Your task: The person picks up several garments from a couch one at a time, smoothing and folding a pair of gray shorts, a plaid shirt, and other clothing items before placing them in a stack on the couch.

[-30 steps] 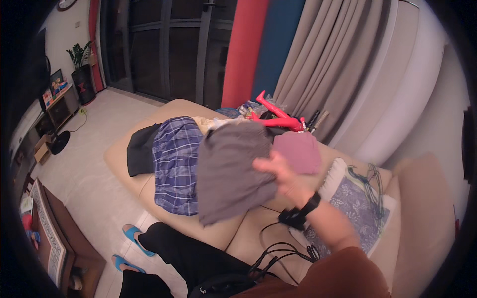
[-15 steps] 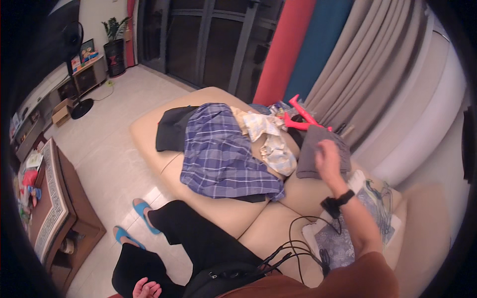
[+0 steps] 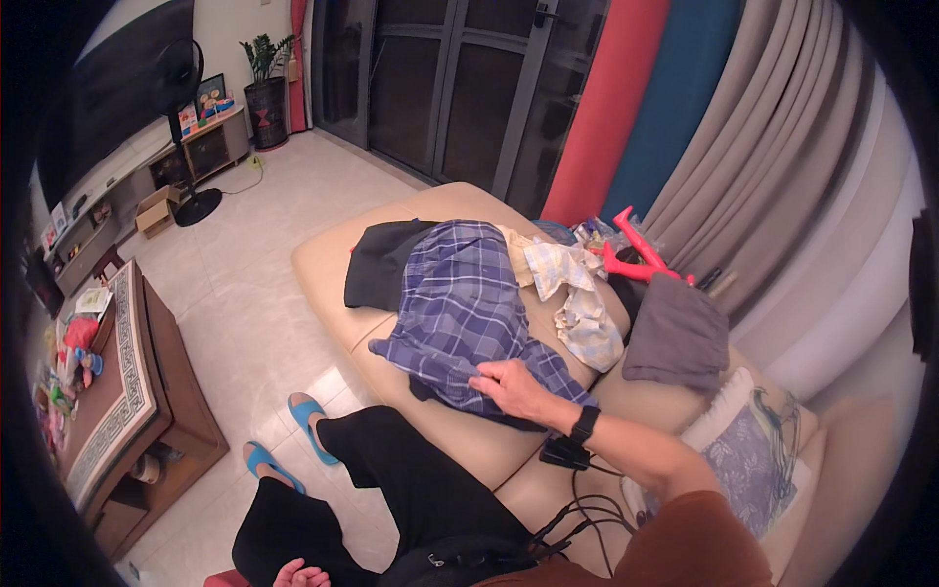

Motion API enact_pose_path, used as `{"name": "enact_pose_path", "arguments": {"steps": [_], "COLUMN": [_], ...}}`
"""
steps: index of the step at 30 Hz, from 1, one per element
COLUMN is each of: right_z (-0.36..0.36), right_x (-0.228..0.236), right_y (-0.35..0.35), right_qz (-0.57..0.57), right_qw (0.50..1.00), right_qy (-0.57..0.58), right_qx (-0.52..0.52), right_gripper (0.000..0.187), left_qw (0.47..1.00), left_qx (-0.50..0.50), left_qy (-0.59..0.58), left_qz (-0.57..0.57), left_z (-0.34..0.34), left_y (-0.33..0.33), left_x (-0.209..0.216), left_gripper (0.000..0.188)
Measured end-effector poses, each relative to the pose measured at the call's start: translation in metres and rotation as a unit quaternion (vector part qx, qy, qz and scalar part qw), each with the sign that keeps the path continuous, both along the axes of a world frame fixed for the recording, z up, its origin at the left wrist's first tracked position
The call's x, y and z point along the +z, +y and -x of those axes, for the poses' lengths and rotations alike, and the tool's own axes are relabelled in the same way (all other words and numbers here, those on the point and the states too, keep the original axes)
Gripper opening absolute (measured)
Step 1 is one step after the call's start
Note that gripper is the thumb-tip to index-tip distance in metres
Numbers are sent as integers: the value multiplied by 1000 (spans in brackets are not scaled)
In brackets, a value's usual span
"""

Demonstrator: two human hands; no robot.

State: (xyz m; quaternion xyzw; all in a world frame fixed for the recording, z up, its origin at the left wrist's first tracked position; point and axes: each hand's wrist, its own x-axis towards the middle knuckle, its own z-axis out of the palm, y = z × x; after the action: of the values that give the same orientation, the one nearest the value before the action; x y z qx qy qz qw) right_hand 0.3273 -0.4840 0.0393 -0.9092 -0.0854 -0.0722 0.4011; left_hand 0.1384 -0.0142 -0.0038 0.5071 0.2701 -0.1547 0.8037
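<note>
Blue plaid cloth [image 3: 460, 293] is seen in the head view spread over the beige sofa [image 3: 445, 440], between a black garment [image 3: 377, 269] and a pale checked cloth [image 3: 587, 333]. Its near part is pinched by the right hand [image 3: 514, 388]. The left hand [image 3: 301, 574] is cut off at the lower edge, fingers curled; whether it is closed cannot be told.

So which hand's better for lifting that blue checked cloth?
Probably the right hand: it's right at the blue plaid garment, while the left hand is down by the black trousers.
</note>
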Motion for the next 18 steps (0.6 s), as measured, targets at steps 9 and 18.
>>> {"name": "enact_pose_path", "arguments": {"steps": [9,18], "right_z": [-13,-2], "right_x": [5,-2], "right_y": [-84,-108], "right_qz": [-600,-422], "right_qw": [768,880], "right_qy": [57,-20], "right_qx": [-217,-218], "right_gripper": [18,23], "left_qw": [999,995], "left_qx": [-14,9], "left_qy": [29,56], "left_qz": [-31,-79], "left_z": [-17,-21], "left_y": [-11,-9], "left_x": [-2,-24], "left_gripper": [36,25]}}
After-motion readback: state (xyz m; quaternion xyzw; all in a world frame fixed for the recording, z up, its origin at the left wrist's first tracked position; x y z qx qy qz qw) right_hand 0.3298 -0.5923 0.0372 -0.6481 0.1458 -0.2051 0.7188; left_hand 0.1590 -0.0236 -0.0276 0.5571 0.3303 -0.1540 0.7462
